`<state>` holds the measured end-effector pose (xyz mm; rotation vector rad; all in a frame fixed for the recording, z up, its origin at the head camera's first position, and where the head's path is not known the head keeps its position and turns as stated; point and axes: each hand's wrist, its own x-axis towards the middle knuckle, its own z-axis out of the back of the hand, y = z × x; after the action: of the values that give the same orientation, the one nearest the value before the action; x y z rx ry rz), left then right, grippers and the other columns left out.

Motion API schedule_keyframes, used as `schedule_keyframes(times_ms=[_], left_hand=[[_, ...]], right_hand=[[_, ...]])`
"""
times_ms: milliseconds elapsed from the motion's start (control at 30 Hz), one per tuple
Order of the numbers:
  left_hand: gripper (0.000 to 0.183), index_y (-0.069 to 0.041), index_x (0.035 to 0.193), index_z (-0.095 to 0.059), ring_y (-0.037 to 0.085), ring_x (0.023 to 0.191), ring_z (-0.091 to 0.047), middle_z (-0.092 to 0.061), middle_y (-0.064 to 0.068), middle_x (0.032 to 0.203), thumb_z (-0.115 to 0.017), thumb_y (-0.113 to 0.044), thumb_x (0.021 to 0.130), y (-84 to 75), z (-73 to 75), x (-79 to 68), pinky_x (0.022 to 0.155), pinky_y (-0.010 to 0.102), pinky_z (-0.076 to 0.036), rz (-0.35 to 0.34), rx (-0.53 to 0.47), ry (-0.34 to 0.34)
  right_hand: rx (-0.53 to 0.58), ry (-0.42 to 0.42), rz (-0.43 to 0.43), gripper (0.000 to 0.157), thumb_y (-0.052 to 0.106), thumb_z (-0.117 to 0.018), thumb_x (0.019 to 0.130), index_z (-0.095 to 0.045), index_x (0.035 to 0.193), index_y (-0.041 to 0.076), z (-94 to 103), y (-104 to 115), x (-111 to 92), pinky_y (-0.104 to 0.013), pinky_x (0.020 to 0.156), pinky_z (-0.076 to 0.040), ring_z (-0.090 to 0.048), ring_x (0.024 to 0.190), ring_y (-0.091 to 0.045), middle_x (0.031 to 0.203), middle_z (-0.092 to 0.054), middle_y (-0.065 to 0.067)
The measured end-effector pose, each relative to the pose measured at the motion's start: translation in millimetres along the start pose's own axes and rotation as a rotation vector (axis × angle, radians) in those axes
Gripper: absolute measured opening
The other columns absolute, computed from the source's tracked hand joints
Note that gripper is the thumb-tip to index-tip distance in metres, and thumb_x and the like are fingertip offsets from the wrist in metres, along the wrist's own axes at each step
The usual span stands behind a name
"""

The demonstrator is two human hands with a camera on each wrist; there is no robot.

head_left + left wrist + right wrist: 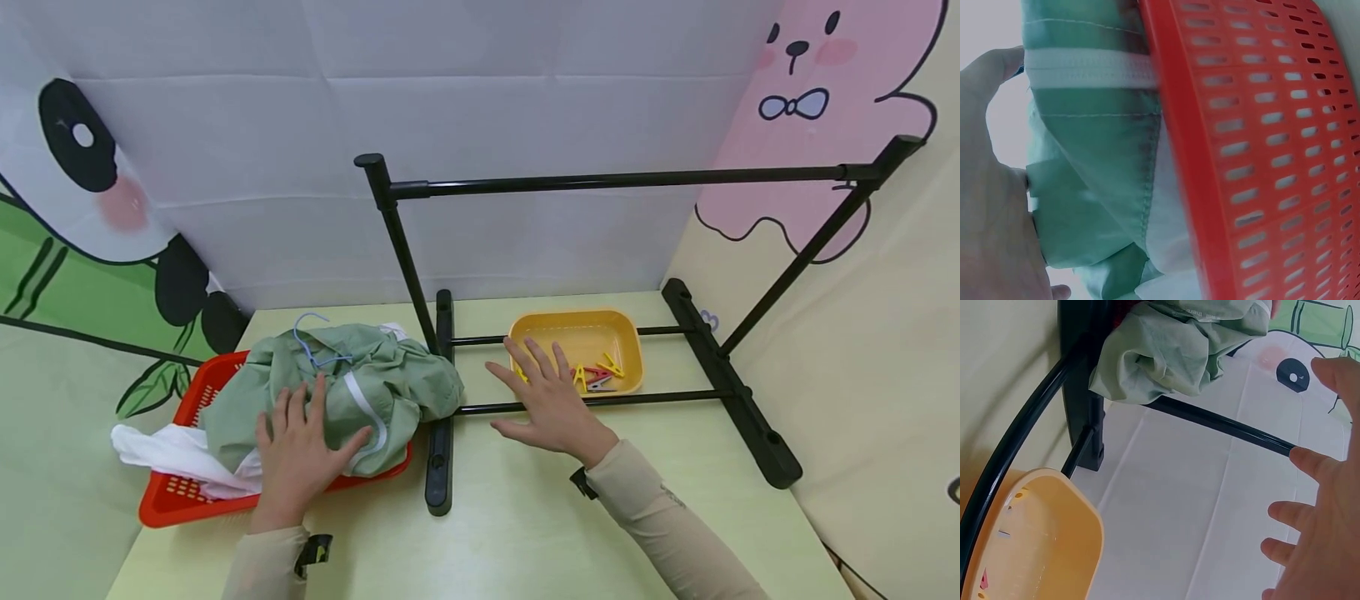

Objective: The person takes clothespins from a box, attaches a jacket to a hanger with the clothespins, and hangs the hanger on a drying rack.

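Note:
A crumpled green garment (408, 375) with a white stripe lies heaped in a red plastic basket (198, 512). On top of it is a light-blue hanger (332, 361). My left hand (296, 454) rests on the garment's near side, fingers spread; in the left wrist view its fingertips are partly hidden by the green cloth (1094, 150). My right hand (558, 408) is held out with fingers apart and holds nothing. It is over the rack's front lower bar, near a yellow tray (551, 321) with several small clothespins (580, 377).
A black clothes rack (615, 181) stands on the pale table (525, 517), its left foot (438, 475) beside the basket. White cloth (168, 450) hangs over the basket's left rim. A pale cloth backdrop (487, 108) rises behind.

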<state>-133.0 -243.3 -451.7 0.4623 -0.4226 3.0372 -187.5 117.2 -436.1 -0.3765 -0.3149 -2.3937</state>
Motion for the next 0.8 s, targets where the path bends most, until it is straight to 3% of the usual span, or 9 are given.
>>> schedule_keyframes(times_ms=[233, 467, 800], left_hand=[[0.102, -0.004, 0.156, -0.023, 0.053, 0.137, -0.02, -0.032, 0.033, 0.147, -0.064, -0.062, 0.083, 3.8, -0.8, 0.2, 0.104, 0.075, -0.01, 0.008, 0.012, 0.002], [0.103, -0.003, 0.156, -0.022, 0.054, 0.136, -0.021, -0.032, 0.034, 0.146, -0.064, -0.062, 0.083, 6.9, 0.0, 0.5, 0.102, 0.077, -0.01, 0.019, 0.008, 0.006], [0.101, -0.002, 0.155, -0.023, 0.053, 0.134, -0.024, -0.033, 0.034, 0.145, -0.063, -0.062, 0.084, 13.0, 1.8, 2.4, 0.1, 0.077, -0.013, 0.03, 0.027, 0.018]], right_hand=[[-0.001, 0.007, 0.004, 0.076, 0.056, -0.065, 0.087, -0.043, 0.151, 0.022, -1.5, 1, 4, -0.064, 0.113, -0.004, -0.013, 0.149, -0.037, 0.163, -0.019, -0.012], [-0.008, -0.03, 0.039, 0.075, 0.056, -0.066, 0.086, -0.046, 0.149, 0.02, -2.6, 3, 8, -0.067, 0.111, -0.01, -0.017, 0.148, -0.038, 0.16, -0.026, -0.016], [0.004, -0.031, 0.051, 0.075, 0.055, -0.068, 0.086, -0.046, 0.149, 0.02, -7.8, 5, 16, -0.064, 0.113, -0.01, -0.02, 0.147, -0.039, 0.16, -0.028, -0.016]])
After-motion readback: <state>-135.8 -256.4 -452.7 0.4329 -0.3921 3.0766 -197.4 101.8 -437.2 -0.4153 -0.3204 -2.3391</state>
